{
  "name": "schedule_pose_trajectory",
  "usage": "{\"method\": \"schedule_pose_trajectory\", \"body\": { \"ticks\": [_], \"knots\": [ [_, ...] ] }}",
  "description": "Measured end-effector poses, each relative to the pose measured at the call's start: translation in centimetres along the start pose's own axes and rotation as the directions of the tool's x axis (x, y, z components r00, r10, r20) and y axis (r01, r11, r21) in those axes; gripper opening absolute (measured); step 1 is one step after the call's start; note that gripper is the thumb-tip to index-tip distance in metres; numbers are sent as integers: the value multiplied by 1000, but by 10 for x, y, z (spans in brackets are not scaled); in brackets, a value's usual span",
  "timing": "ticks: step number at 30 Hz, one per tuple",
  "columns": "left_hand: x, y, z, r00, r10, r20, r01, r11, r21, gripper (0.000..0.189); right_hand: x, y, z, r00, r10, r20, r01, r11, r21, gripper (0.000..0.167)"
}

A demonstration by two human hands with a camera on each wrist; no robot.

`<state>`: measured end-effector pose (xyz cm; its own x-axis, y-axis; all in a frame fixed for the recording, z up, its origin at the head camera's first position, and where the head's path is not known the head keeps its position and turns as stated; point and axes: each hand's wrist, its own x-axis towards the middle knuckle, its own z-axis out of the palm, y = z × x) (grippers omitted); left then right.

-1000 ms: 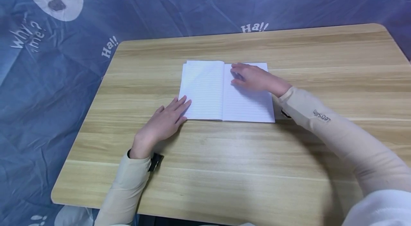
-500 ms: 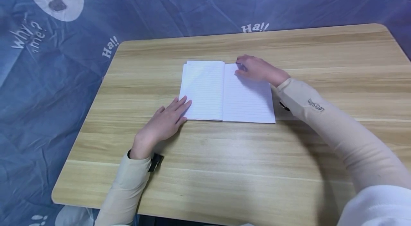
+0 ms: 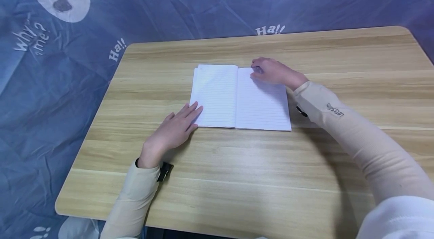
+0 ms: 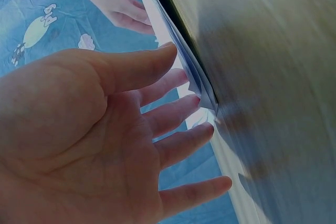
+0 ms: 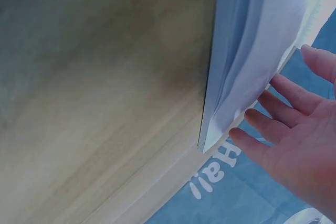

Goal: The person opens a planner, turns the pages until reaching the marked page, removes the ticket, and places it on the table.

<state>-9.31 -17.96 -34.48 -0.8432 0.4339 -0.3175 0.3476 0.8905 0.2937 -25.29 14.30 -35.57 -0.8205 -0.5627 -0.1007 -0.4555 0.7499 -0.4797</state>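
Observation:
An open notebook with white ruled pages point(image 3: 217, 95) lies flat on the wooden table. My left hand point(image 3: 171, 129), palm down with its fingers spread, has its fingertips on the lower left corner of the left page. In the left wrist view, the left fingers point(image 4: 184, 142) stretch out beside the stacked page corner point(image 4: 197, 80). At the top edge of the right page is my right hand point(image 3: 278, 72). The right wrist view shows the right fingertips point(image 5: 249, 116) along the edge of the loose pages point(image 5: 260, 40), lightly bent, with the thumb apart from them.
The light wooden table point(image 3: 237, 178) has rounded corners and extends around the notebook on all sides. Behind it and to its left hangs a blue printed cloth point(image 3: 162, 1). Beige sleeves point(image 3: 349, 129) cover both forearms, and a black clip point(image 3: 165, 171) shows at the left wrist.
My right hand has moved from over the upper part of the right page to its top edge, away from me, then nearly stopped. The left hand and the notebook stay in place.

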Motion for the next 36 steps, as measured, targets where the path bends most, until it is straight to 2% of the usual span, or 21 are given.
{"method": "schedule_pose_trajectory", "body": {
  "ticks": [6,12,18,23,28,36],
  "knots": [
    [0,-1,1,1000,2,0,-2,1000,3,56,-6,-1,-5,999,40,-11,-39,999,28,42],
    [0,-1,1,1000,2,1,-2,1000,5,56,-22,9,-16,994,84,-65,-80,995,60,38],
    [-1,-2,1,1000,3,0,-3,1000,13,56,-38,21,-25,979,166,-118,-147,977,157,32],
    [-2,-2,1,1000,8,-6,-8,1000,7,56,-47,29,-26,961,233,-148,-186,943,276,33],
    [-3,-2,2,1000,8,-4,-8,1000,6,57,-53,31,-26,946,294,-139,-223,897,381,37],
    [-2,-1,2,1000,15,-1,-15,1000,5,57,-71,34,-20,945,325,-48,-248,803,542,48]
  ]
}}
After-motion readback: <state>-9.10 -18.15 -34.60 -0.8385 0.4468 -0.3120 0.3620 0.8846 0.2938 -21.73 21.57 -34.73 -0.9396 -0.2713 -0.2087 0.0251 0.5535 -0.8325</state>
